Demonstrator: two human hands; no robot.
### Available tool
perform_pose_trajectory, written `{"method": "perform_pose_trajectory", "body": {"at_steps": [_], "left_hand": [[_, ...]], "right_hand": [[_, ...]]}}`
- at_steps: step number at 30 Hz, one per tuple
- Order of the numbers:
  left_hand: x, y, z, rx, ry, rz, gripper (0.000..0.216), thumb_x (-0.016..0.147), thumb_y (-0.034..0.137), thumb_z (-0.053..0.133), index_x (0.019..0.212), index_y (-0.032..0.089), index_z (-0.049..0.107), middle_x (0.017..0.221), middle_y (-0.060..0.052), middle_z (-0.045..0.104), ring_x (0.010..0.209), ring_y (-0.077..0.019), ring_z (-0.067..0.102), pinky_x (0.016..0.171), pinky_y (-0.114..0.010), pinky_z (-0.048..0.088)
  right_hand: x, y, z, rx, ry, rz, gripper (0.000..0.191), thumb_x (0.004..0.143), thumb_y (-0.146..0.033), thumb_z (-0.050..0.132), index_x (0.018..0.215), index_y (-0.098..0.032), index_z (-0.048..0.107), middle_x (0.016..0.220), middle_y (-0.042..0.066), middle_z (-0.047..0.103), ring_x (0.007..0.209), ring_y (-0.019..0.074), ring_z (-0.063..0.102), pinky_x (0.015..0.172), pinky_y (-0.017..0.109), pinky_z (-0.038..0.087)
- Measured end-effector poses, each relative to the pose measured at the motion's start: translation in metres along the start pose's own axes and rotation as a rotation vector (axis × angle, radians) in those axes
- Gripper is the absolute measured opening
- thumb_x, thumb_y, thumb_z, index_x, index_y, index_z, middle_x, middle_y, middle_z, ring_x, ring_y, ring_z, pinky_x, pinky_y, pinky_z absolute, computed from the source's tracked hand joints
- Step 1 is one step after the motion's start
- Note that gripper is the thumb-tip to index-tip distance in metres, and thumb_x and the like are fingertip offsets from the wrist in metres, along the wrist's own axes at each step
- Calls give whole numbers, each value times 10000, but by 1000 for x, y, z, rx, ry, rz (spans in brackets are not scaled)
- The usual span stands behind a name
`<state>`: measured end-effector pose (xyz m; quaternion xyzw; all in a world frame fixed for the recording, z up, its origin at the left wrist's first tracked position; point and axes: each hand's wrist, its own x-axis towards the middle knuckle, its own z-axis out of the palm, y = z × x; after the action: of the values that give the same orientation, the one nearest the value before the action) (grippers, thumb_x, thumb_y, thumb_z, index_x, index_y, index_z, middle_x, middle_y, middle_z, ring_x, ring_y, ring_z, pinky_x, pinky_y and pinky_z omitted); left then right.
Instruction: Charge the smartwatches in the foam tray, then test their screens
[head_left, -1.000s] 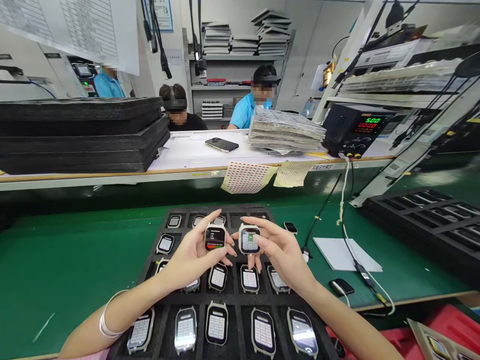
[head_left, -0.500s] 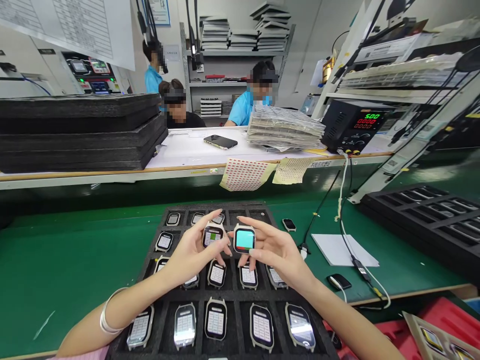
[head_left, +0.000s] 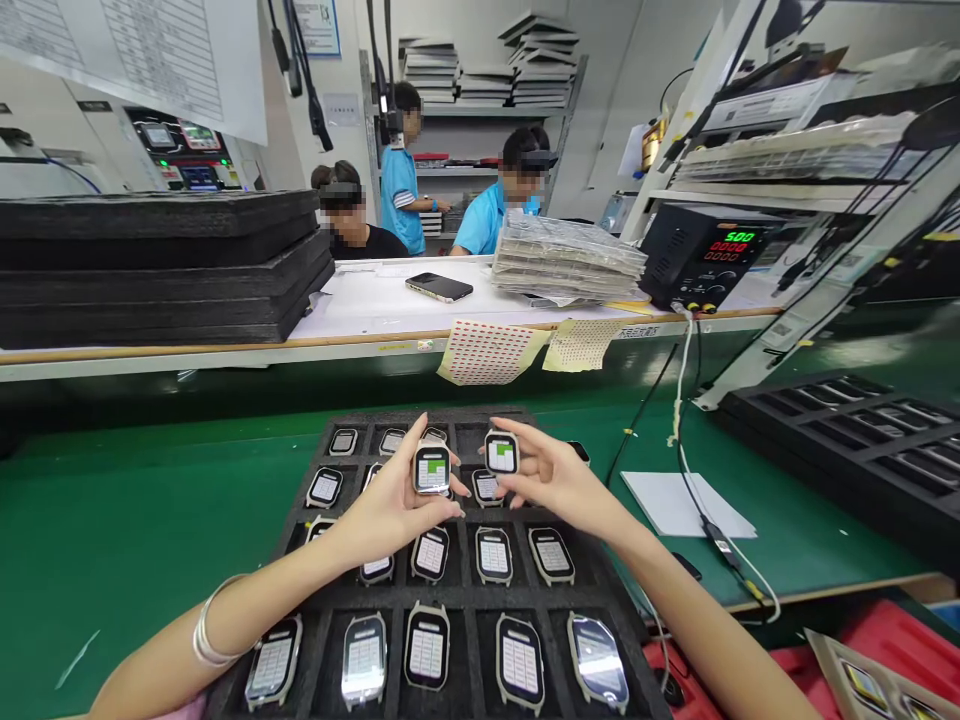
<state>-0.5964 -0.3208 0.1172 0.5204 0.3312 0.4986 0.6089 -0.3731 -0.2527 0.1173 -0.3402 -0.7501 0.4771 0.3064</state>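
Black foam tray (head_left: 480,596) lies mid-frame on the green bench mat (head_left: 127,520), its slots keeping rows of watches (head_left: 493,555) apart. Above it, the left hand (head_left: 379,515) pinches a smartwatch (head_left: 433,469) and the right hand (head_left: 555,480) a second smartwatch (head_left: 501,452) by their edges, leaving both screens uncovered and facing the head camera.

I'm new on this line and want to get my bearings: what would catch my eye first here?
Front and centre, the left hand holds a smartwatch and the right hand a second smartwatch, just above a black foam tray of watches on the green bench. At back right, a power supply glows with red and green digits. At back left, a stack of black foam trays stands out.
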Motion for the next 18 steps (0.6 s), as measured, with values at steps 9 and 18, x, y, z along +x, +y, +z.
{"method": "perform_pose_trajectory", "body": {"at_steps": [9,18], "left_hand": [[84,-21,-8,1112,-101,280,406,822,316,624,1160,165,457,1096,-112,540,1050,-276,520,922,-440,423],[117,-29,-26,1389,-371,238,536,763,525,648,1160,170,587,1180,-124,516,1063,-307,458,920,-433,384]], "right_hand": [[35,63,-63,-630,103,-89,427,780,-398,663,1144,-179,618,1064,102,548,1008,267,557,905,412,454],[12,40,-58,-910,-20,-179,427,925,-467,462,1226,-200,602,1223,147,514,1109,327,484,960,513,375]]}}
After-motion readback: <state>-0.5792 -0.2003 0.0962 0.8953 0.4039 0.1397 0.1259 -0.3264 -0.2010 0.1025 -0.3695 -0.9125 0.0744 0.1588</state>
